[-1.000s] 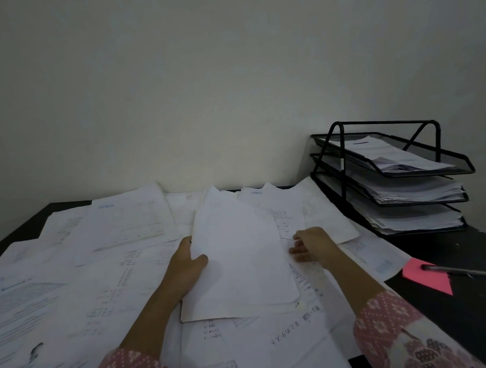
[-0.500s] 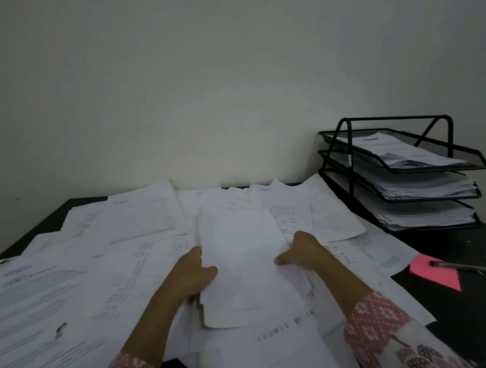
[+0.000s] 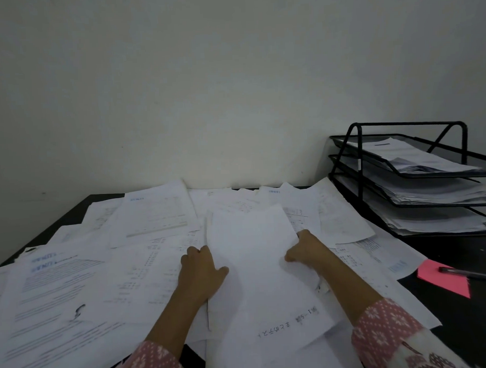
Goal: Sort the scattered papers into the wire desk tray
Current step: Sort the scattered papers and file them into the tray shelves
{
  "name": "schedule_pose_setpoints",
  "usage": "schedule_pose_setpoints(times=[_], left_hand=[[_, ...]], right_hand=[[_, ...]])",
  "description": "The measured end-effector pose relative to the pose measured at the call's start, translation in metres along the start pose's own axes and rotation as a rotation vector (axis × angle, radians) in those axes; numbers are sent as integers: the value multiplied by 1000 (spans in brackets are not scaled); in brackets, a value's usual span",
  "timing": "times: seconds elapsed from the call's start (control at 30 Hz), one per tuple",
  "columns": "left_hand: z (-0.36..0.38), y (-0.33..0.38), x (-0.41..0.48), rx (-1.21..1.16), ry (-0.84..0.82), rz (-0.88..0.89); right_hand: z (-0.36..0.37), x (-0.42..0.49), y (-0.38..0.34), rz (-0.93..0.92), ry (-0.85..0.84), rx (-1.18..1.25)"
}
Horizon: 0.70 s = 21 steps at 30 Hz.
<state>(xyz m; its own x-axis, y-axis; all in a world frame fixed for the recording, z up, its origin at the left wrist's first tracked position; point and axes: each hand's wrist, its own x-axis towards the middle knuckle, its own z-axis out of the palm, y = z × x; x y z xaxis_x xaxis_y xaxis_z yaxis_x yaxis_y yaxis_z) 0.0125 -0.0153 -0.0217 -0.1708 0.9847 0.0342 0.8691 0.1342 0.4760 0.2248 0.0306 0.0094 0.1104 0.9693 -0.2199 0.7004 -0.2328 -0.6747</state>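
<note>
Dark desk (image 3: 459, 248), three-tier wire tray (image 3: 358, 152), paper stacks (image 3: 429, 194) in every tier

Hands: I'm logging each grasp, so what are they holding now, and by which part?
Both hold one small stack of white sheets by its side edges: the left hand grips the left edge, the right hand the right edge.

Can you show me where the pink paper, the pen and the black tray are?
pink paper (image 3: 438, 279): head view, on the middle of the sheet.
pen (image 3: 471, 273): head view, on its dark barrel.
wire desk tray (image 3: 357, 144): head view, on the front upright of its frame.
</note>
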Motion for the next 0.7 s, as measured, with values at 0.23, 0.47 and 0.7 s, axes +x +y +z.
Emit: schedule_pose_setpoints(times=[0.23,0.47,0.7], left_hand=[[-5,5,10,-149,-29,-58],[1,21,12,-465,-75,7],[-5,34,27,-751,-4,-123]], right_hand=[[-9,3,15,-54,23,127],[-23,8,23,-107,123,171],[-47,5,26,-222,198,565]])
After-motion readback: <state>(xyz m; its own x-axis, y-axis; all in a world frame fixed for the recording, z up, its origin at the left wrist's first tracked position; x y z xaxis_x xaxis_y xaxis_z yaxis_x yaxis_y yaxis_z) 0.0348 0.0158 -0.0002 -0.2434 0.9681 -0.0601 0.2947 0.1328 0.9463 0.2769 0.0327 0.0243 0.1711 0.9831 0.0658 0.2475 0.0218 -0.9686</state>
